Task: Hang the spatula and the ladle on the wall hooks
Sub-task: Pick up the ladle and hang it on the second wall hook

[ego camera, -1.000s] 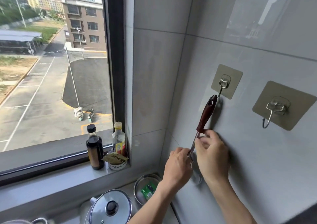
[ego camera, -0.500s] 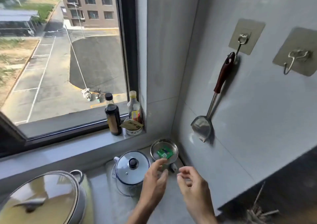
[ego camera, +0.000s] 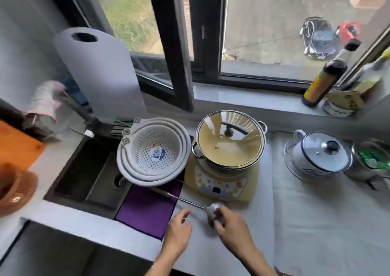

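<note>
A steel ladle [ego camera: 183, 200] lies on the counter in front of the yellow cooker. Its thin handle runs up and left across a purple cloth [ego camera: 145, 210], and its bowl is at the right end. My right hand [ego camera: 234, 230] has thumb and fingers closed around the bowl. Just left of the bowl, my left hand [ego camera: 179, 230] hovers with fingers spread and holds nothing. The spatula and the wall hooks are out of view.
A dark sink [ego camera: 84, 170] is at left, with stacked white colanders [ego camera: 152, 151] at its right edge. A lidded pot [ego camera: 230, 140] sits on the yellow induction cooker [ego camera: 221, 184]. A white enamel pot [ego camera: 316, 155] stands to the right, bottles [ego camera: 325, 79] on the sill, and a paper roll [ego camera: 99, 71] at back left.
Both hands let go of the spatula, which stayed hanging on the left hook. The view swung down and left to the counter, and my right hand now grips the ladle's bowl.
</note>
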Tool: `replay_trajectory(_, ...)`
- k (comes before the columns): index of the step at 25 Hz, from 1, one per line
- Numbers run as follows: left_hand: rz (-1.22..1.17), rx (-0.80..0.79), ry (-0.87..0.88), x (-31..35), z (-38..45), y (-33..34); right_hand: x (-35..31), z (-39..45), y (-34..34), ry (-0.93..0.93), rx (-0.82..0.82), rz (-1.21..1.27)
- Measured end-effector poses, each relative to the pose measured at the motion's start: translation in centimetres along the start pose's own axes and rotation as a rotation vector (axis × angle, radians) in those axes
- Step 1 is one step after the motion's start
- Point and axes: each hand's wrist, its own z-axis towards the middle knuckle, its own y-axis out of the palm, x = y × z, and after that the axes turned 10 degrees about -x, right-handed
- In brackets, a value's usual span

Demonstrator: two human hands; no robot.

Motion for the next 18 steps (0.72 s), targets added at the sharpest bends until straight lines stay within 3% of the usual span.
replay_trajectory(4, -0.006, -0.067, 0.000, -4.7, -0.1, -4.2, -4.5, 5.0, 5.7, -0.077, -0.031, -0.191)
replay_trajectory(9, -0.013, -0.126, 0.041, -7.6, -0.4, -7.6, -4.9, 6.3, 9.1, 0.137, -0.032, -0.505)
replay_trajectory(13, -0.077, -0.156, 0.135, -7.4, -0.9, -7.9, -1.4, 3.3, 9.3, 0.283, -0.098, -0.479)
replay_trajectory(18, -0.071, -0.436, 0.230, -4.8, -1.9, -4.8, 2.7, -2.9, 6.1, 0.339, -0.021, -0.275)
